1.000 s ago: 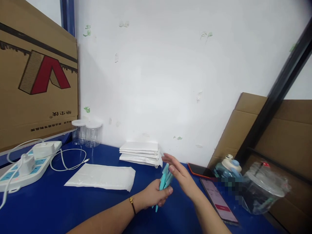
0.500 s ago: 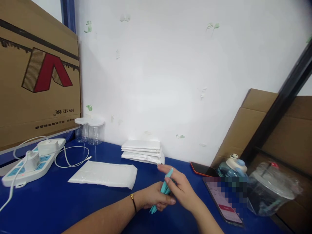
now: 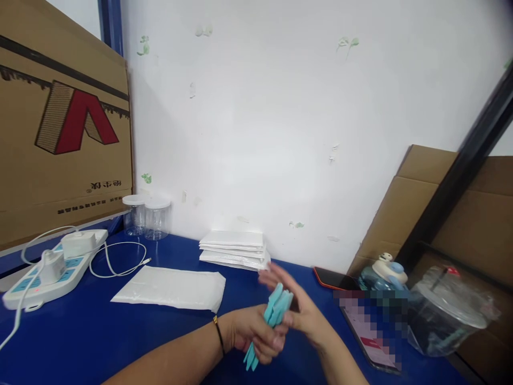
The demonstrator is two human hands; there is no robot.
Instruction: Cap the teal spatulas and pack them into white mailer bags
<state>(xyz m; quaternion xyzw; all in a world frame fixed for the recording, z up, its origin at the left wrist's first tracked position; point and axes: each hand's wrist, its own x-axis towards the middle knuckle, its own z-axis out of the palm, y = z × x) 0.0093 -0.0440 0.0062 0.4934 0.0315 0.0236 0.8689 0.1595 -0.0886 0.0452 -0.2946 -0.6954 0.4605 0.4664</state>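
Observation:
A bundle of several slim turquoise pieces (image 3: 277, 306), which look like plastic clips, is wrapped in the closed fingers of my left hand (image 3: 256, 332). Their ends stick out above and below the fist. Beside the bundle is my right hand (image 3: 302, 310), its fingers stretched out and somewhat smeared by motion. The right thumb is close to the pieces; whether it touches them I cannot tell. Left of my hands, a white padded envelope (image 3: 172, 287) lies flat on the blue table (image 3: 80, 342). Behind them rests a stack of white padded envelopes (image 3: 232, 248) by the wall.
On the left are a power strip (image 3: 76, 272) with chargers, a white cable (image 3: 120, 275) and two lidded clear jars (image 3: 157, 219). To the right lie a red-edged phone (image 3: 334, 278), a second phone (image 3: 371, 342), a blue figurine (image 3: 385, 272) and a bagged container (image 3: 444, 315).
The turquoise bundle has turned in my left hand, showing more of its pieces at the top. My right thumb and fingers have spread away from it.

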